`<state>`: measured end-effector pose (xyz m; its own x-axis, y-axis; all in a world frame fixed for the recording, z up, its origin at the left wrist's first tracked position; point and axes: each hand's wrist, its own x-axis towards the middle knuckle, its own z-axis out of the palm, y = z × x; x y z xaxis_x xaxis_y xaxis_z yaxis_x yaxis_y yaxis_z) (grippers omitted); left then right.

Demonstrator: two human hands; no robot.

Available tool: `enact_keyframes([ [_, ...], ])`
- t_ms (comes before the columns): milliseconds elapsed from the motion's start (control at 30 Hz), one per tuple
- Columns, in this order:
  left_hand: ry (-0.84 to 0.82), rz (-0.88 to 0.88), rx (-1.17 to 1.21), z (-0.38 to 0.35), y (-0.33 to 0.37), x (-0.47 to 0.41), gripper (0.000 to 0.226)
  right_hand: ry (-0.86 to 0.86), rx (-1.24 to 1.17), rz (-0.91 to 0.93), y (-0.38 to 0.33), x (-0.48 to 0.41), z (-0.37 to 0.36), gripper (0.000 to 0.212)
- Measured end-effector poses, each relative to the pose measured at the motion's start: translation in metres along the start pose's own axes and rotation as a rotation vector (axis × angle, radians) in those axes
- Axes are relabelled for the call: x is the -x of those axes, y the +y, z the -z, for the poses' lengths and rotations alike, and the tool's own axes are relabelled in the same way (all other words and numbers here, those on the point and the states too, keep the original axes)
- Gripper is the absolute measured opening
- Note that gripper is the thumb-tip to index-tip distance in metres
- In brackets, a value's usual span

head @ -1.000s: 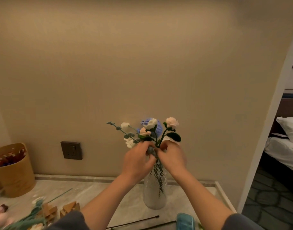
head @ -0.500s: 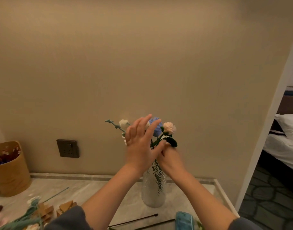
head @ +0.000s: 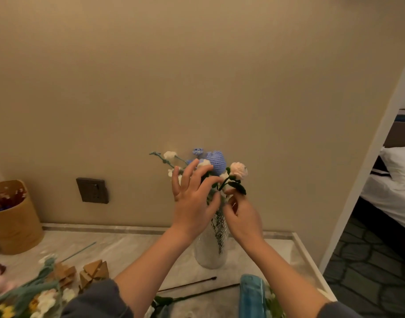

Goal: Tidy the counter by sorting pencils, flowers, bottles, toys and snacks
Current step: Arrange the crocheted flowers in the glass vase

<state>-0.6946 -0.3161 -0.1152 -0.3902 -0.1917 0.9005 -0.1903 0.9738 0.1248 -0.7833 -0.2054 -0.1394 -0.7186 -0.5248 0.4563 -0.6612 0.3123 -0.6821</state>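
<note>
A clear textured glass vase [head: 208, 255] stands on the marble counter [head: 137, 251] near the wall. It holds crochet flowers: a blue tulip [head: 216, 161], a pink rose [head: 238, 170] and small white blooms [head: 169, 154]. My left hand [head: 193, 198] is raised in front of the bouquet with its fingers spread, fingertips touching the stems. My right hand [head: 239, 214] is at the vase's mouth and pinches the green stems just under a dark leaf [head: 239, 188]. More loose flowers [head: 36, 294] lie at the counter's front left.
A tan paper bucket [head: 13, 216] with small items stands at the back left. Wooden toy blocks [head: 91, 271] lie left of centre. Two thin dark stems [head: 187, 286] and a blue bottle [head: 252, 294] lie near the front edge. A wall socket [head: 92, 190] is behind. The counter ends at the right.
My left hand let go of the stems and opened, fingers now spread against the flowers. My right hand stayed pinching at the vase's mouth. The view shifted slightly.
</note>
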Motion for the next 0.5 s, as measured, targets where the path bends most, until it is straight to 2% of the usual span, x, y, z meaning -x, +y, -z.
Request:
enact_keyframes([
  [100,0.031,0.0,0.039,0.012,0.0,0.013,0.026,0.039,-0.065,-0.107,-0.001,0.016,-0.005,0.006],
  [233,0.045,-0.01,0.122,0.027,-0.007,0.036,0.026,0.037,-0.147,-0.19,0.0,0.038,-0.012,0.007],
  [400,-0.113,0.136,0.292,0.049,-0.021,0.071,0.028,-0.064,-0.231,-0.257,0.001,0.067,-0.031,0.011],
  [500,-0.228,0.286,0.398,0.06,-0.034,0.093,0.025,-0.231,-0.234,-0.268,0.001,0.079,-0.047,0.014],
])
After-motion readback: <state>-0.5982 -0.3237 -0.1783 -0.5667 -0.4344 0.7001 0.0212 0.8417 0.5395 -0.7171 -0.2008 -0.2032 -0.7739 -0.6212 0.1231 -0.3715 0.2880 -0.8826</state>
